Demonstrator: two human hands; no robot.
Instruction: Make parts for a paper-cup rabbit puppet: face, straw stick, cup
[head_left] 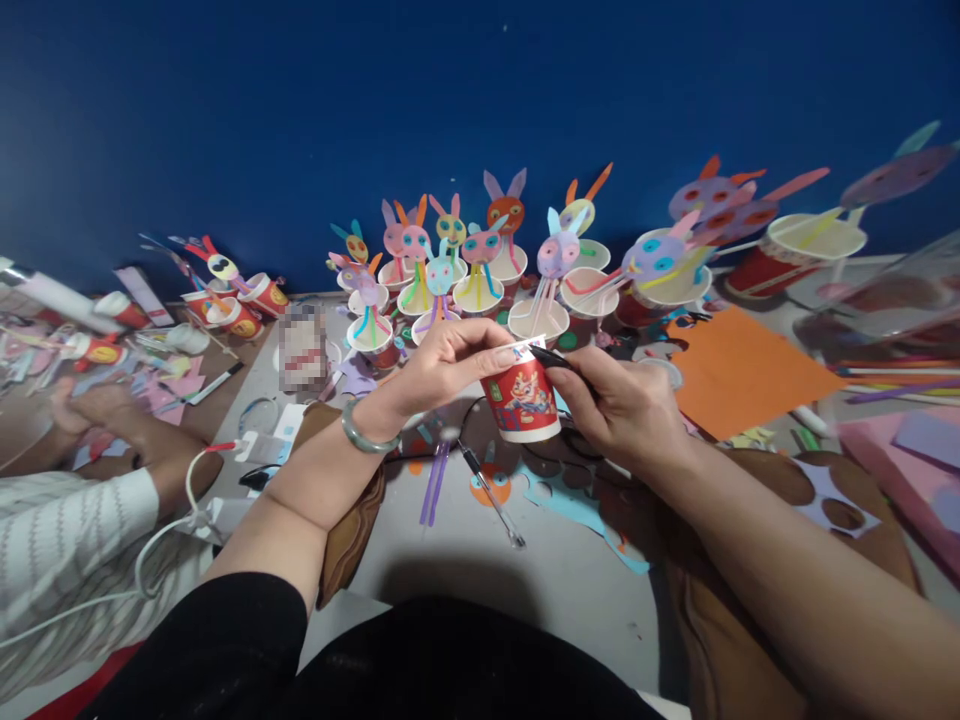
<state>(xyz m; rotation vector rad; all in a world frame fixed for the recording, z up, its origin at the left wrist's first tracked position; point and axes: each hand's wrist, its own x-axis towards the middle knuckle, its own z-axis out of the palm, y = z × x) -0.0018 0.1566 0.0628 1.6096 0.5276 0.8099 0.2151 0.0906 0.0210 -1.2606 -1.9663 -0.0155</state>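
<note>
In the middle of the head view, a red paper cup (523, 402) with a printed colourful figure and white bands at both ends is held up above the table. My left hand (457, 365) grips it by the upper edge, thumb along the rim. My right hand (626, 400) is closed around a slim black pen-like thing (551, 357), whose tip meets the cup's upper edge; the fingers hide most of it. Below the cup lie a clear pen (491, 493) with a black grip, purple straws (435, 485) and an orange paper face (489, 487).
Several cups with paper rabbit heads on straws (559, 258) stand along the blue wall (450, 90). At right lie orange paper (750, 370) and coloured straws (907, 380). Blue paper scraps (574, 505) lie near me. A co-worker's hands (97, 405) are at left, near white cables (161, 545).
</note>
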